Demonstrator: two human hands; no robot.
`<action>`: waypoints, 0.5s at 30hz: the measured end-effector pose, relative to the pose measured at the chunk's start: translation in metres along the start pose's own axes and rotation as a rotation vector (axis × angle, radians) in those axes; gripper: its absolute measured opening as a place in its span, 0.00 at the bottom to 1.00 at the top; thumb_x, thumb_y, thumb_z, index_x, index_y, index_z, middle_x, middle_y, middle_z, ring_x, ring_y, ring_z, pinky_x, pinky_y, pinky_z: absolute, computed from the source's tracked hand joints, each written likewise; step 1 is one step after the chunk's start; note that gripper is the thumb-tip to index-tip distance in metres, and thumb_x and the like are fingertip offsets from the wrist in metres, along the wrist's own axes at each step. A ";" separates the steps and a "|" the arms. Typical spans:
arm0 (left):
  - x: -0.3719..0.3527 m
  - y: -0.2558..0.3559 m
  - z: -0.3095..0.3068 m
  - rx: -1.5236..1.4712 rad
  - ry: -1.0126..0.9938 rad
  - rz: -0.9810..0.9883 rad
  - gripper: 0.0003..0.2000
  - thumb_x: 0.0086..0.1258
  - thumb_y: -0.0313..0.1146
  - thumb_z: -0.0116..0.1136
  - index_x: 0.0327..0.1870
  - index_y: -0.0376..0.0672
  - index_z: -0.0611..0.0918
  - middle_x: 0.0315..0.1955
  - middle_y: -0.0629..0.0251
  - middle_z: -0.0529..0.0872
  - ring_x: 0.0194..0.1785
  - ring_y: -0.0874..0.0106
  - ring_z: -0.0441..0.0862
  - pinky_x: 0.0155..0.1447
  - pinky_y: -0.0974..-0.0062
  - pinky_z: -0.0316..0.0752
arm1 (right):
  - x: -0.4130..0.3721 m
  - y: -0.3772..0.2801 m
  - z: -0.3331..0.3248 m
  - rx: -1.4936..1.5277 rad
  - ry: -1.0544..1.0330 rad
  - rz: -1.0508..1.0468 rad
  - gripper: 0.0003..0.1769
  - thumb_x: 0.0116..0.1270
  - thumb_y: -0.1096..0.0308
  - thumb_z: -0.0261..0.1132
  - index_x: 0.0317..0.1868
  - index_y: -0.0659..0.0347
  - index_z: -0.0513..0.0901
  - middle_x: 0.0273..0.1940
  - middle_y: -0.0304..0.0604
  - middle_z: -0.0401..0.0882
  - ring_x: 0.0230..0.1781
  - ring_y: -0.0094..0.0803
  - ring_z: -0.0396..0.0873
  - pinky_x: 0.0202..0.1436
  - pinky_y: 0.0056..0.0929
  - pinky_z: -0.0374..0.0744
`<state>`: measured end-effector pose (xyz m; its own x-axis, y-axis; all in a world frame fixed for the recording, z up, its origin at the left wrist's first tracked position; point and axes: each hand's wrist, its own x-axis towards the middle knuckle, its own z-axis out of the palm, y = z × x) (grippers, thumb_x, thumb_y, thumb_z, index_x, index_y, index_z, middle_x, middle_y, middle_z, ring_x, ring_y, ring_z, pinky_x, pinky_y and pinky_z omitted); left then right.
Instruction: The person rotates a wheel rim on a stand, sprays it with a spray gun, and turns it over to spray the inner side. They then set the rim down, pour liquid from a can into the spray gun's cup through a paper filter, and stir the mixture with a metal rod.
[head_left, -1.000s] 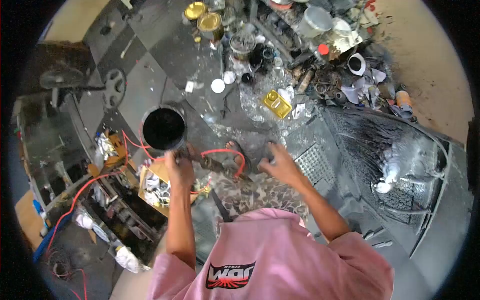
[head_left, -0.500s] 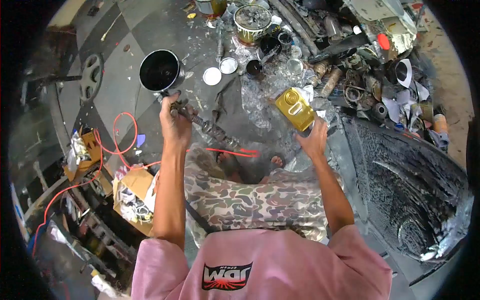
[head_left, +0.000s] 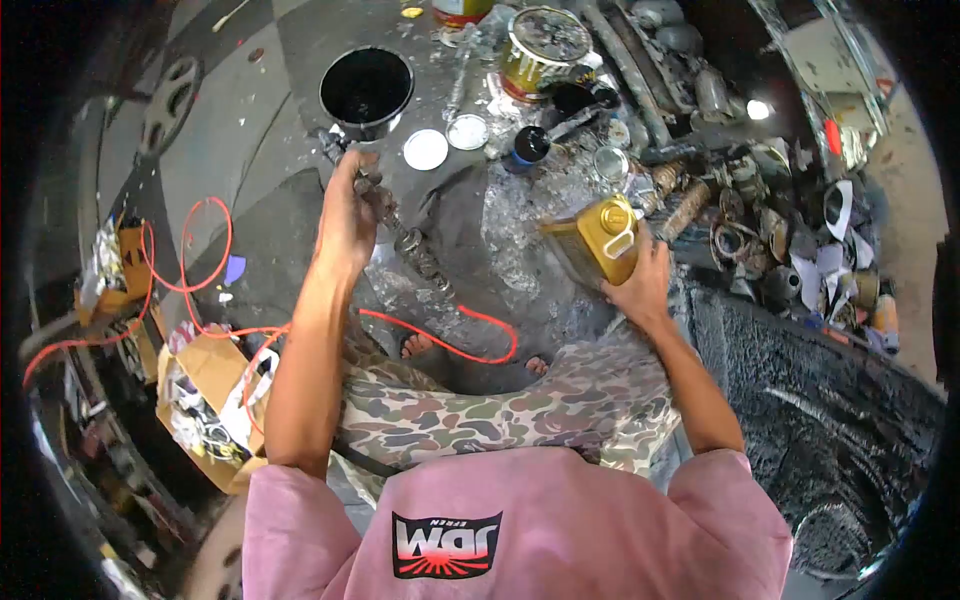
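Observation:
My left hand is wrapped round the grip of a dirt-covered spray gun. At the gun's far end is a round cup, open at the top and dark inside. A red hose runs from the bottom of the grip. My right hand grips a gold rectangular can by its near side. The can is tilted, its round cap and pale handle facing up. Just beyond it are a clear cup and a small dark-filled cup.
Two white lids lie on the stained floor. Behind them stands a paint-smeared bucket. Greasy parts are heaped at right, beside a large black panel. At left are a cardboard box of scraps and a steering wheel.
The gold can has tipped and turned in my right hand, so its side now shows. The spray gun's cup has shifted up and right in view, and the red hose loops wider.

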<state>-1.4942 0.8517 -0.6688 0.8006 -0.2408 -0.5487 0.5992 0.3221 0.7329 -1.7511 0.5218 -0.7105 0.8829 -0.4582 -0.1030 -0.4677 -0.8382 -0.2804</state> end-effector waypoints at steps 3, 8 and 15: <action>-0.004 0.018 -0.002 -0.020 -0.028 0.044 0.13 0.66 0.44 0.61 0.42 0.45 0.79 0.34 0.68 0.74 0.34 0.72 0.72 0.43 0.69 0.66 | 0.011 0.003 -0.007 -0.025 -0.061 -0.031 0.69 0.37 0.65 0.85 0.79 0.59 0.54 0.56 0.58 0.65 0.59 0.58 0.68 0.65 0.51 0.70; -0.006 0.025 0.001 -0.070 -0.042 0.149 0.12 0.65 0.42 0.64 0.42 0.46 0.79 0.30 0.71 0.72 0.33 0.74 0.72 0.40 0.72 0.66 | 0.038 0.015 -0.018 -0.092 -0.136 -0.182 0.69 0.36 0.66 0.85 0.80 0.54 0.55 0.59 0.60 0.65 0.62 0.61 0.67 0.66 0.52 0.71; -0.026 0.029 -0.012 -0.036 -0.026 0.114 0.12 0.63 0.40 0.64 0.42 0.46 0.78 0.31 0.70 0.76 0.32 0.73 0.72 0.41 0.69 0.67 | 0.079 -0.005 -0.048 -0.243 -0.277 -0.375 0.70 0.35 0.67 0.84 0.81 0.52 0.54 0.62 0.61 0.65 0.64 0.60 0.66 0.70 0.50 0.70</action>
<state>-1.4973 0.8779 -0.6384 0.8637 -0.2238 -0.4515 0.5039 0.3815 0.7749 -1.6807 0.4760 -0.6713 0.9542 -0.0457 -0.2957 -0.0848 -0.9891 -0.1207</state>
